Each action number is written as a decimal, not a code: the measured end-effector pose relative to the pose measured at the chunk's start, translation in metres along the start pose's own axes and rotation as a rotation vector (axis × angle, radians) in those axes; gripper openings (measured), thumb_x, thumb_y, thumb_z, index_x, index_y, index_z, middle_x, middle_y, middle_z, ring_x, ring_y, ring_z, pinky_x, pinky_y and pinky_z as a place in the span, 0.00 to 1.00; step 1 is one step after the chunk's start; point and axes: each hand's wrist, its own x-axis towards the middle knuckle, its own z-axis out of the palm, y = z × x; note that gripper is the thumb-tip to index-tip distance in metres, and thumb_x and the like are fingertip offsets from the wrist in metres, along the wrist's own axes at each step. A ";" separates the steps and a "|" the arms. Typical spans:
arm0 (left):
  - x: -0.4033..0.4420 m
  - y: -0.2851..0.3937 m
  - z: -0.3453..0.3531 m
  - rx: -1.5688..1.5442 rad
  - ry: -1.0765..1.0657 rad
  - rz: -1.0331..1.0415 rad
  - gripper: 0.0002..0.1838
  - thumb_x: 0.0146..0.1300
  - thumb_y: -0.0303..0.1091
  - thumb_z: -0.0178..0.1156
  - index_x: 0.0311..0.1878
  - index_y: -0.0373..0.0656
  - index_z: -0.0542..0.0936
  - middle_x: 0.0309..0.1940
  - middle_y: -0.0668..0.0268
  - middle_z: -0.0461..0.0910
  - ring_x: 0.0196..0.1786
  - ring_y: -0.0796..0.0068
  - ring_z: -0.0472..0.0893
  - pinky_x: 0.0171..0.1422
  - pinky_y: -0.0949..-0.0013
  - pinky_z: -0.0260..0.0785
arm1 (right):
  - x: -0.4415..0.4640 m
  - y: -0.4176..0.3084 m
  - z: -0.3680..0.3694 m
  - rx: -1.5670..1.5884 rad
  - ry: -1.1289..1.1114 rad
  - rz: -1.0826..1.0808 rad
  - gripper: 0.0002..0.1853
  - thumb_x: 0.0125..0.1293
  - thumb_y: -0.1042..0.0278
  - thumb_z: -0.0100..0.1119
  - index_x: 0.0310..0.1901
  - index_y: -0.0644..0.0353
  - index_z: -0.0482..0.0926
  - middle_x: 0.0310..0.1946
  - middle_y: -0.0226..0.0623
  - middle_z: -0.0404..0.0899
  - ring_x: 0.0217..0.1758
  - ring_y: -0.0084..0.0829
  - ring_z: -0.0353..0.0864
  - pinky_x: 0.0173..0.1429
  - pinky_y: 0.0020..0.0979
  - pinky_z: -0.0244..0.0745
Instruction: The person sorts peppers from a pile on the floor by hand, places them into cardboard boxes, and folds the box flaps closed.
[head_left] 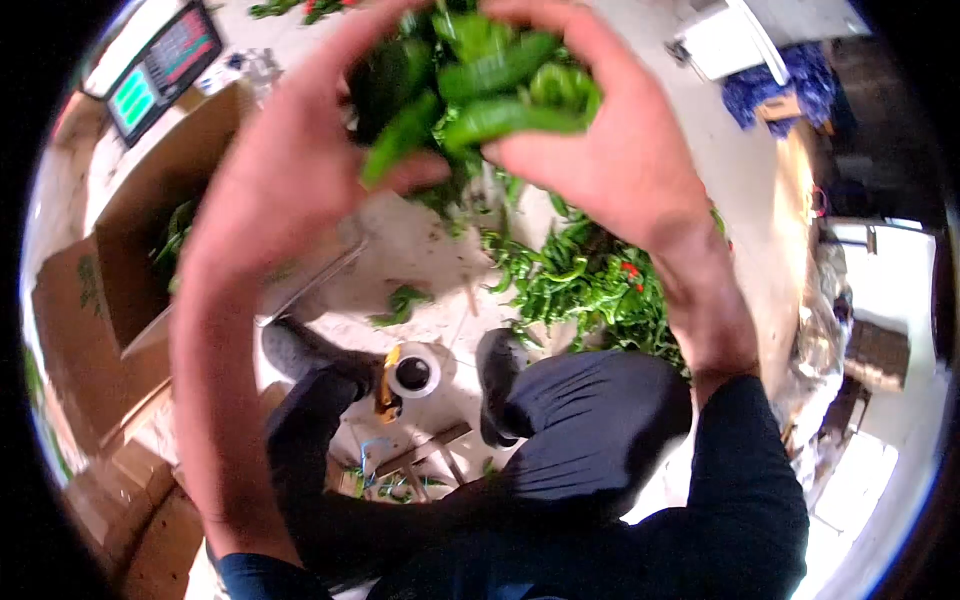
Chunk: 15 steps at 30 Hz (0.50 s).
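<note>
A bunch of green peppers [500, 75] is gathered between my two hands, raised at the top of the head view. My left hand [285, 150] curves round its left side, blurred by motion. On the other side my right hand [610, 140] cups the bunch, thumb beneath it. Part of the bunch and some fingertips run out of view at the top edge. Below and right of the hands, a large heap of green peppers [580, 285] with a few red ones lies on the floor. One loose pepper [403, 304] lies left of that heap.
An open cardboard box [70, 320] with some peppers inside stands at left, beside a scale with a lit display [160, 70]. A roll of tape [413, 370] sits between my feet. Blue plastic bags [780, 85] lie at upper right.
</note>
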 end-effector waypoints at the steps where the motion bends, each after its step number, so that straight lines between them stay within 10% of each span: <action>1: -0.009 0.010 -0.037 0.087 0.039 0.046 0.56 0.45 0.20 0.79 0.80 0.44 0.61 0.75 0.61 0.66 0.75 0.67 0.68 0.76 0.64 0.67 | 0.007 -0.047 0.018 -0.009 0.068 -0.093 0.32 0.56 0.76 0.69 0.64 0.62 0.72 0.51 0.42 0.81 0.52 0.34 0.84 0.58 0.33 0.81; 5: -0.047 0.097 -0.107 0.397 0.113 0.030 0.50 0.56 0.23 0.75 0.79 0.39 0.58 0.72 0.52 0.69 0.71 0.60 0.74 0.73 0.58 0.72 | 0.046 -0.113 0.078 0.188 0.030 -0.305 0.35 0.57 0.74 0.66 0.67 0.65 0.66 0.51 0.48 0.76 0.51 0.41 0.82 0.60 0.38 0.80; 9: -0.112 0.047 -0.222 0.298 0.069 -0.042 0.53 0.46 0.18 0.74 0.79 0.43 0.63 0.77 0.63 0.66 0.77 0.66 0.66 0.82 0.61 0.58 | 0.090 -0.096 0.165 0.009 -0.012 -0.513 0.36 0.50 0.66 0.71 0.63 0.60 0.70 0.52 0.55 0.80 0.56 0.55 0.80 0.61 0.47 0.78; 15: -0.178 -0.027 -0.246 0.770 -0.079 -0.470 0.36 0.52 0.10 0.64 0.65 0.47 0.79 0.74 0.58 0.71 0.77 0.61 0.69 0.80 0.61 0.63 | 0.129 -0.034 0.201 0.019 -0.318 -0.289 0.14 0.58 0.67 0.58 0.45 0.59 0.82 0.43 0.48 0.84 0.47 0.44 0.85 0.58 0.41 0.78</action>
